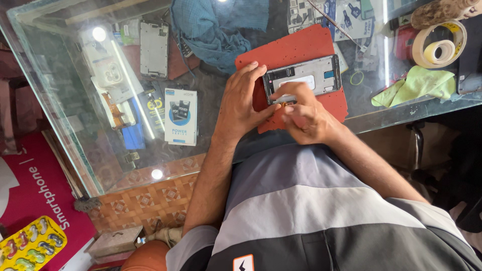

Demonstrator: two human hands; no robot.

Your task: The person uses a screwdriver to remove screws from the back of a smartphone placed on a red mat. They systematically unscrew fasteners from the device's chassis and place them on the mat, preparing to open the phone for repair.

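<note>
Opened grey smartphone frame [303,79] lies on a red rubber mat [296,50] on the glass bench [75,100]. Left hand [241,103] steadies its end, fingers spread. Right hand [306,115] pinches a small part at its edge. Judged: component fitting; steady alignment required.

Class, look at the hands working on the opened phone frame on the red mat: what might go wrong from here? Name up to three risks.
1. The right hand presses at the phone frame edge; a slip might damage the small orange part under its fingertips.
2. The red mat lies near the glass table's edge, so the frame might slide off.
3. The left hand only steadies one end, so the frame may shift.
</note>
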